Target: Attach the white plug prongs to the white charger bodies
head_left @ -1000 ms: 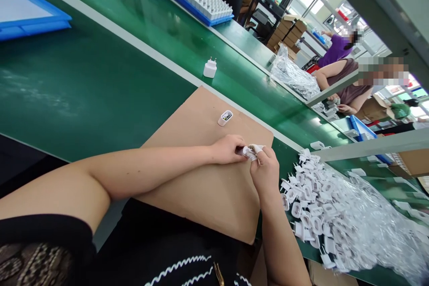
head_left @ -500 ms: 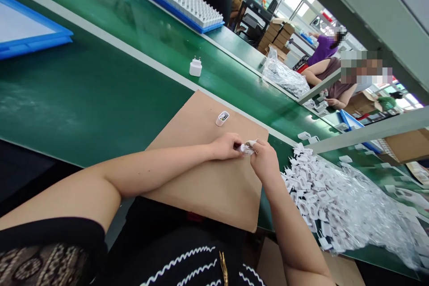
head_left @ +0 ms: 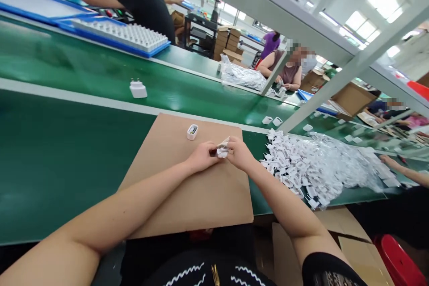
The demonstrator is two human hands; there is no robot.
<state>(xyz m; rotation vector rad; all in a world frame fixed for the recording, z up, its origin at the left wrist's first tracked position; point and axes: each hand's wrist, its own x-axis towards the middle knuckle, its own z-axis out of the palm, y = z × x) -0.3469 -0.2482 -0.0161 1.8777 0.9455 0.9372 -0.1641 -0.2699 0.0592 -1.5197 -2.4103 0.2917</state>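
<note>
My left hand (head_left: 203, 156) and my right hand (head_left: 238, 154) meet above a cardboard sheet (head_left: 187, 192), both closed on one small white charger piece (head_left: 222, 152). Fingers cover much of it, so its exact shape cannot be made out. Just beyond my left hand, a white oval charger housing (head_left: 192, 132) stands on the cardboard, its open end facing up and small parts visible inside. To the right of my right hand, a heap of white plug parts (head_left: 291, 161) spreads over the green bench, some with pins showing.
A white two-pin charger (head_left: 138, 89) lies on the green belt (head_left: 181, 85), and two white housings (head_left: 272, 121) stand farther right. Clear plastic bag (head_left: 345, 165) covers part of the heap. A blue tray (head_left: 147, 51) holds rows of white parts. Co-workers sit across the belt and at far right.
My head view has turned and levelled, revealing more on the right. Both hands still grip the white piece, now turned differently. The two-pin charger lies slightly farther left relative to the cardboard.
</note>
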